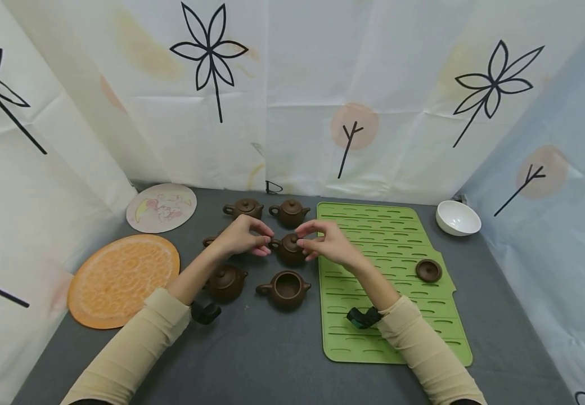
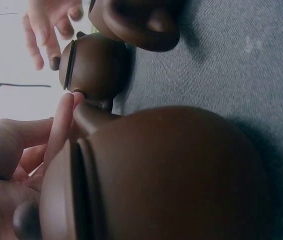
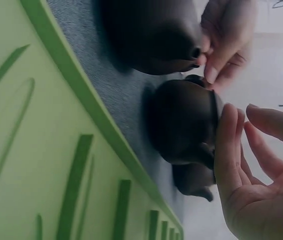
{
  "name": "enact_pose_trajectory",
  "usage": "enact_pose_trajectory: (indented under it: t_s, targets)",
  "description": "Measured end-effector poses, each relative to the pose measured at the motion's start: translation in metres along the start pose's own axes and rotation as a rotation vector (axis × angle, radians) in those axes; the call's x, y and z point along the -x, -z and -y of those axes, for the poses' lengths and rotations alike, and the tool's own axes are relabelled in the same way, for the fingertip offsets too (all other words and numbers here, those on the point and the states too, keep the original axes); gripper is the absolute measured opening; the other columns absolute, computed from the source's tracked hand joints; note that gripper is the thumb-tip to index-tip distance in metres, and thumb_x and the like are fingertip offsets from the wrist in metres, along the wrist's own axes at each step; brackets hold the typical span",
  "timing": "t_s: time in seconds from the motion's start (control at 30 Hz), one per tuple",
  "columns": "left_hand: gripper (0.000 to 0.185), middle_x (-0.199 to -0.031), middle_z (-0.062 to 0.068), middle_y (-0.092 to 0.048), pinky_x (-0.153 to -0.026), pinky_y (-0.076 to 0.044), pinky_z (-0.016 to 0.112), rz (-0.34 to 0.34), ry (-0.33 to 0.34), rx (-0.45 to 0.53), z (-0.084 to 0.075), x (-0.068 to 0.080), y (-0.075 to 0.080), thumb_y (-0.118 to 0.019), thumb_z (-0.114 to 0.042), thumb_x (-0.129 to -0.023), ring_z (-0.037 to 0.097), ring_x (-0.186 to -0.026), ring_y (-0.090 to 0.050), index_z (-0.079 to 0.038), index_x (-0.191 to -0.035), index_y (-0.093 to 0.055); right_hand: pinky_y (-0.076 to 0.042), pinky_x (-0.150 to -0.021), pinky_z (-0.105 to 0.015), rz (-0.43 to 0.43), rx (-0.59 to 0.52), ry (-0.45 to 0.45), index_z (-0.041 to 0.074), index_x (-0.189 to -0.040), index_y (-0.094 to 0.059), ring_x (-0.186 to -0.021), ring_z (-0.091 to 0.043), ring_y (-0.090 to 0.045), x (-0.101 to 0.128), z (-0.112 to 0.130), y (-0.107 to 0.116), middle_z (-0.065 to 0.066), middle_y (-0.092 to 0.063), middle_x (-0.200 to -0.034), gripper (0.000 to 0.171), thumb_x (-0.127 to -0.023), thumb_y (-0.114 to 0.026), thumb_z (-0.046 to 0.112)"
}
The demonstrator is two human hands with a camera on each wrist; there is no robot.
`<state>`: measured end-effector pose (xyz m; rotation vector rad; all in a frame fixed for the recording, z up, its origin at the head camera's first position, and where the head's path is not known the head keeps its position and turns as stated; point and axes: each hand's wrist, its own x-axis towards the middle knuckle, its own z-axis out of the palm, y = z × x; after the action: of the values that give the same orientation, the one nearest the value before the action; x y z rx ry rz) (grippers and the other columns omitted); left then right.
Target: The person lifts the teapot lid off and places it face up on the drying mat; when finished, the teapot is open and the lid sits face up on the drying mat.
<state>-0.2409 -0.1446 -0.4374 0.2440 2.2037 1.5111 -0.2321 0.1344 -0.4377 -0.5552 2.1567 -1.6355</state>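
I see the two hands at either side of one middle teapot (image 1: 291,256), which stands upright on the table, just left of the green mat. The left hand (image 1: 234,236) has its fingertips at the pot's handle (image 1: 274,243); I cannot tell whether they pinch it. The right hand (image 1: 330,242) is loose, fingers spread beside the lid and spout, nothing gripped.

The pot is dark brown, smooth and faintly glossy, round-bellied, with a fitted lid and small knob. I count six such teapots. Two lidded ones, (image 1: 244,208) and (image 1: 291,214), stand behind; a front-left teapot (image 1: 225,283) is lidded too, a front-right teapot (image 1: 286,292) is lidless, and a sixth shows only part of its handle (image 1: 208,241) past the left hand.

One round brown lid (image 1: 428,270) lies on the ribbed green mat (image 1: 338,337). Farther out: one glossy white bowl (image 1: 457,230), one orange-patterned round placemat (image 1: 120,275), one pale round placemat (image 1: 163,205) with a drawing, all on a dark grey, woven-looking tabletop (image 1: 252,365).
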Motion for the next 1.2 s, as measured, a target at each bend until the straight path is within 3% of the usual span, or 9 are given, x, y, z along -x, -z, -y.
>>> enact_pose_trajectory:
  t_s: [0.17, 0.43, 0.77, 1.2]
  targets:
    - [0.023, -0.132, 0.028, -0.069, -0.077, -0.070, 0.031, -0.010, 0.019, 0.019, -0.001, -0.002, -0.004, -0.066, -0.002, -0.107, 0.014, -0.079, -0.081, 0.006, -0.127, -0.073, -0.070, -0.074, -0.047, -0.015, 0.025, -0.008, -0.001, -0.135, -0.070, -0.078, -0.028, -0.075, -0.005, -0.003, -0.005, -0.017, -0.067, -0.122, 0.032, -0.105, -0.072, 0.008]
    - [0.022, -0.130, 0.028, -0.069, -0.076, -0.070, 0.031, -0.011, 0.024, 0.032, -0.001, -0.002, -0.008, -0.066, -0.001, -0.107, 0.014, -0.077, -0.081, 0.006, -0.126, -0.073, -0.069, -0.072, -0.049, -0.033, 0.058, 0.002, -0.001, -0.131, -0.074, -0.067, -0.015, -0.069, -0.008, -0.009, -0.008, -0.012, -0.064, -0.115, 0.029, -0.104, -0.073, 0.009]
    - [0.019, -0.126, 0.025, -0.071, -0.074, -0.070, 0.032, -0.023, -0.003, 0.005, 0.002, -0.002, -0.009, -0.066, -0.001, -0.107, 0.014, -0.075, -0.081, 0.005, -0.123, -0.074, -0.066, -0.067, -0.053, -0.044, 0.085, 0.033, -0.002, -0.127, -0.075, -0.059, -0.014, -0.064, -0.008, -0.009, -0.010, -0.012, -0.063, -0.111, 0.024, -0.105, -0.072, 0.008]
    - [0.022, -0.130, 0.028, -0.069, -0.075, -0.070, 0.033, -0.020, -0.024, -0.008, 0.000, 0.002, -0.010, -0.065, -0.002, -0.107, 0.014, -0.078, -0.081, 0.006, -0.126, -0.072, -0.063, -0.064, -0.058, -0.098, 0.070, 0.078, 0.003, -0.125, -0.075, -0.060, -0.014, -0.062, 0.006, 0.002, -0.007, -0.014, -0.066, -0.121, 0.021, -0.105, -0.072, 0.011]
